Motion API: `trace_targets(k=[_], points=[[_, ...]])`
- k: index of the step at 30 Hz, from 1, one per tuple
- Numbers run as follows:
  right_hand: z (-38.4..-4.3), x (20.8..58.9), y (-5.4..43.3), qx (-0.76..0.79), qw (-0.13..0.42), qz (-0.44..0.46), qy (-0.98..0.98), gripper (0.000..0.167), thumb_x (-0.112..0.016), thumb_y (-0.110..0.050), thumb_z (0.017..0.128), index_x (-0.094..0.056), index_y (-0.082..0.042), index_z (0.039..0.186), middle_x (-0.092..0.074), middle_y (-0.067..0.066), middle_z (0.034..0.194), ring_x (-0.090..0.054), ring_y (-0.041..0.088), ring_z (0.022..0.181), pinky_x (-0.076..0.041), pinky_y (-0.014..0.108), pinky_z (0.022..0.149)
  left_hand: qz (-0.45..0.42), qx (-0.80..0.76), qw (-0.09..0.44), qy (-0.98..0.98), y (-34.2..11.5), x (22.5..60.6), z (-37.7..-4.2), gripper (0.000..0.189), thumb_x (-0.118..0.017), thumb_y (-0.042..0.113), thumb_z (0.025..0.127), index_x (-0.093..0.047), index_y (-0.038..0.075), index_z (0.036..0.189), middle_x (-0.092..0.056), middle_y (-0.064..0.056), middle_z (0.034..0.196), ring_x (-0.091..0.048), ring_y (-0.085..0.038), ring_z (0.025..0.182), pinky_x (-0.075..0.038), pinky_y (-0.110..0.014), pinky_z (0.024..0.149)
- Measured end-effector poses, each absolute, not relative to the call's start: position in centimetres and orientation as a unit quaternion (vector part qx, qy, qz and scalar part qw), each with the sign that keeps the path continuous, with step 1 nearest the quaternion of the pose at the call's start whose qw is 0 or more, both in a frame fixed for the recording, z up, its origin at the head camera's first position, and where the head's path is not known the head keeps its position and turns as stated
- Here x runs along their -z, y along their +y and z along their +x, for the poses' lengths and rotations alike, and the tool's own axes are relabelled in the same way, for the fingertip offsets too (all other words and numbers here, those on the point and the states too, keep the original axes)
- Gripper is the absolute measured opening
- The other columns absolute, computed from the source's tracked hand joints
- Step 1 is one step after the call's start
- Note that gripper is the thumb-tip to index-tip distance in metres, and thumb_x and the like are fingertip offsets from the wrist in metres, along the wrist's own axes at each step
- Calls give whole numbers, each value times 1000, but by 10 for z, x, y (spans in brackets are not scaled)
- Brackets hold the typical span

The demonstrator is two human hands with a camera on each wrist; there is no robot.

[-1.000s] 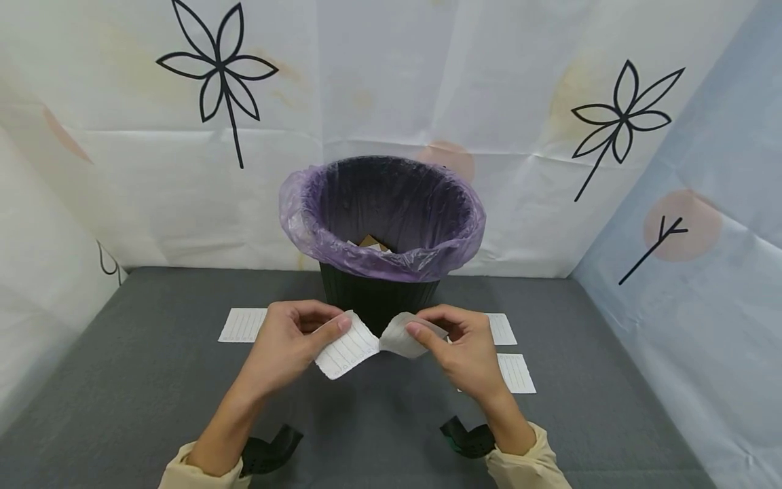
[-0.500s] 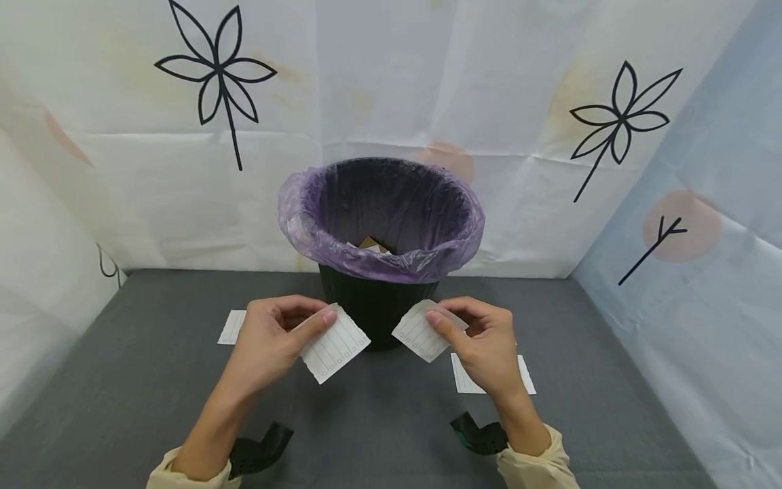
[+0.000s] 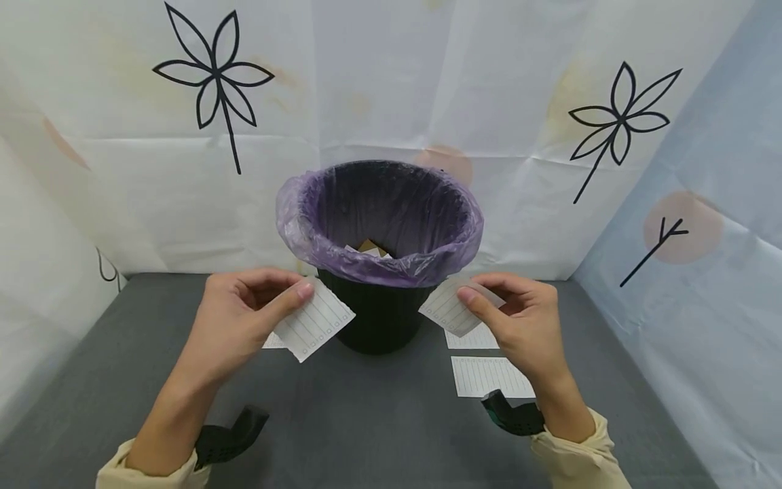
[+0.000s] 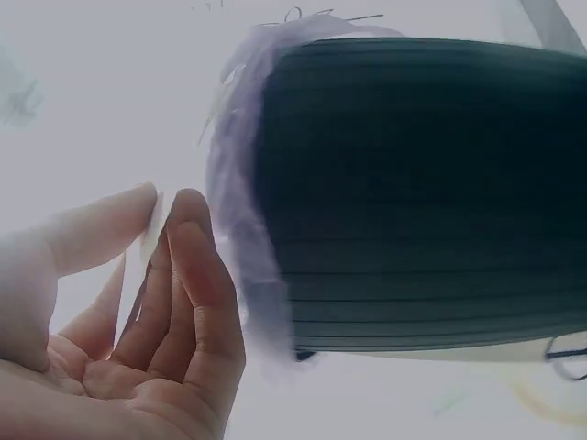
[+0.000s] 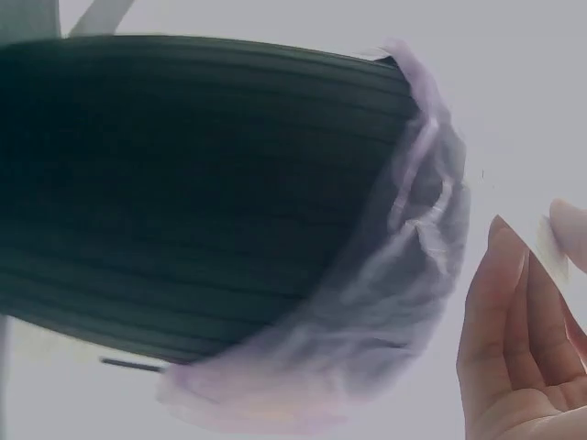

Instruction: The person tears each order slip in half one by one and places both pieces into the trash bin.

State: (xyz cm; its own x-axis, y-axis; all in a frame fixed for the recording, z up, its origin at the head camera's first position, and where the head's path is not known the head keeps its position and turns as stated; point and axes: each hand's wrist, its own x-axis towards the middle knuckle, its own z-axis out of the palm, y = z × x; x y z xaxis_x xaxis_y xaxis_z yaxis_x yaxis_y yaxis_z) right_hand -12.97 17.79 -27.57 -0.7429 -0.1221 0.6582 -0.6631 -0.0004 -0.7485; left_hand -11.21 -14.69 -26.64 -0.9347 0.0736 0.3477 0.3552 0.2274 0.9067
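My left hand (image 3: pixel 235 316) pinches a torn piece of lined white paper (image 3: pixel 319 324) between thumb and fingers. A second torn piece of lined paper (image 3: pixel 449 311) is pinched in my right hand (image 3: pixel 528 322). Both pieces are apart, each held in the air in front of the black trash can (image 3: pixel 379 322). The purple trash bag (image 3: pixel 296 214) lines the can and folds over its rim. Low inside lie white paper scraps and a brown piece (image 3: pixel 369 246). In the left wrist view the held paper (image 4: pixel 152 229) shows nearly edge-on, and the can's ribbed side (image 4: pixel 422 192) fills the right.
Under and beside my right hand, two lined cards (image 3: pixel 491 377) lie on the grey table (image 3: pixel 360 428). Part of another card (image 3: pixel 273 341) shows by my left hand. A patterned white cloth (image 3: pixel 183 204) hangs behind the can.
The paper, joined at one point a second ago, has come apart into two pieces. My hands have since moved away from each other and up toward the can's two sides.
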Motion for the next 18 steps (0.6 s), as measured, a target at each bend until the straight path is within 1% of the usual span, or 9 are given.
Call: trace_targets(k=[2,5,8,9,11,14,16,18], points=[[-131,266,181,-642,211,299,-674,16,-69,22,82,-72,12,94,-74,11,89,-68,14,72,-55,22,59,-142,597,110,-782,-149,255,-114,17,-75,15,94,-77,0,101,-75,-7,88,-68,-22,70,-54,-28,62],[-134,252,183,-636,208,308,-676,15,-69,21,83,-72,12,95,-74,13,90,-70,16,75,-58,24,63,-151,583,96,-793,-152,237,-119,20,-75,18,95,-76,0,103,-74,-6,89,-69,-22,72,-55,-28,63],[-139,238,185,-628,203,311,-684,10,-74,12,85,-73,12,95,-73,13,90,-69,17,75,-57,23,64,-165,574,90,-797,-155,221,-127,21,-75,17,95,-75,0,105,-74,-5,89,-69,-22,74,-55,-28,63],[-140,233,186,-625,202,310,-688,10,-76,8,86,-73,11,95,-73,13,90,-69,17,75,-57,23,64,-172,573,92,-796,-156,216,-130,20,-75,16,95,-75,-1,106,-74,-6,89,-69,-22,73,-55,-28,62],[-144,223,186,-617,200,311,-695,11,-77,5,87,-73,11,95,-73,14,89,-68,17,75,-57,23,65,-183,576,96,-791,-158,206,-137,19,-75,13,94,-75,-2,105,-74,-5,89,-69,-22,73,-55,-28,62],[-153,209,186,-610,200,312,-701,8,-74,11,86,-73,12,93,-73,14,87,-67,17,73,-57,23,65,-191,572,101,-791,-159,192,-148,18,-75,14,94,-76,-1,103,-75,-4,88,-68,-21,74,-54,-28,63],[-159,199,187,-601,202,311,-708,9,-71,16,84,-73,12,92,-73,13,85,-66,16,71,-57,23,66,-189,571,96,-793,-159,182,-155,18,-77,16,93,-78,1,102,-75,-3,88,-67,-21,76,-52,-28,64],[-165,190,187,-590,203,313,-716,10,-71,17,83,-73,12,92,-73,14,85,-66,17,70,-57,23,66,-186,566,96,-797,-159,174,-161,18,-78,18,92,-79,3,102,-75,-2,89,-67,-21,77,-51,-28,65]])
